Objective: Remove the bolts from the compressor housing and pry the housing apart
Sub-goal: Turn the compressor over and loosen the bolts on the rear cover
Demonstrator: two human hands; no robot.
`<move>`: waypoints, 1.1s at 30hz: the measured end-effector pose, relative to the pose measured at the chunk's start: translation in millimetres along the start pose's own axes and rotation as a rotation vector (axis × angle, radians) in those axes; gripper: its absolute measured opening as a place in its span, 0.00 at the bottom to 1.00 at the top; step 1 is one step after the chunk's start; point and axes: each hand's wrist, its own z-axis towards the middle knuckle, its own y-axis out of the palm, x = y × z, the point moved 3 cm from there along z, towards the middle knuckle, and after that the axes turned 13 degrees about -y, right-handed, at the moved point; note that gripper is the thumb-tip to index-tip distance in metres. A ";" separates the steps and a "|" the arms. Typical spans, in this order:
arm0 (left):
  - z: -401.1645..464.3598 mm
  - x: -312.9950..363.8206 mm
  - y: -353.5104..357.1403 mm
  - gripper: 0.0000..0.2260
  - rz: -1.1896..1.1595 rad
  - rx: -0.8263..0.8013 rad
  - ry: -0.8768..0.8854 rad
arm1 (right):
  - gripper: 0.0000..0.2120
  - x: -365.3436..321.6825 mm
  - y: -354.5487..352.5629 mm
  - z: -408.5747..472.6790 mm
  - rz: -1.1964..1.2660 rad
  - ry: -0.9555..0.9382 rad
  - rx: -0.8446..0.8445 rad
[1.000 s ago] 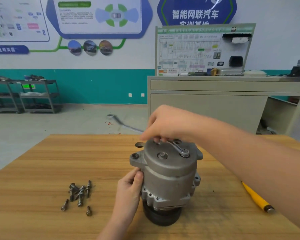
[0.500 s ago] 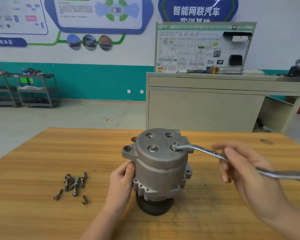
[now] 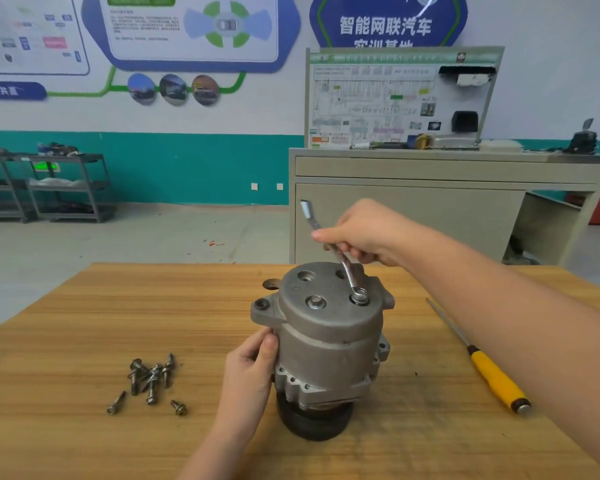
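Observation:
A grey metal compressor housing (image 3: 329, 337) stands upright on its black pulley in the middle of the wooden table (image 3: 66, 341). My left hand (image 3: 248, 367) grips its left side. My right hand (image 3: 361, 233) holds a steel wrench (image 3: 347, 271) above and behind the housing. The wrench's ring end sits on a bolt (image 3: 360, 296) at the right of the top face. A second bolt (image 3: 316, 302) stands near the middle of the top. Two empty bolt holes show at the back of the top.
Several loose bolts (image 3: 149, 379) lie in a heap on the table left of the housing. A yellow-handled screwdriver (image 3: 489, 372) lies to the right, under my right forearm. A grey cabinet (image 3: 447, 202) with a display board stands beyond the table.
The wrench has swung round on the right-hand bolt: its handle pointed right half a second ago and now points back and left. My right hand moved with it. My left hand kept its hold.

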 end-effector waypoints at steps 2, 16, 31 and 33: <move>-0.3 1.4 0.3 0.13 0.010 -0.006 0.001 | 0.14 -26.1 17.7 -4.0 -0.175 -0.175 -0.070; 4.0 -9.1 -8.3 0.17 0.045 0.018 -0.029 | 0.17 24.3 5.6 -157.8 0.020 -0.872 0.209; 4.1 -6.2 -3.5 0.18 0.031 -0.025 -0.006 | 0.11 58.1 -23.9 -23.8 0.552 0.090 -0.019; 4.9 -5.7 -4.1 0.20 0.041 -0.018 0.005 | 0.10 40.0 -18.1 -7.7 0.364 0.042 -0.114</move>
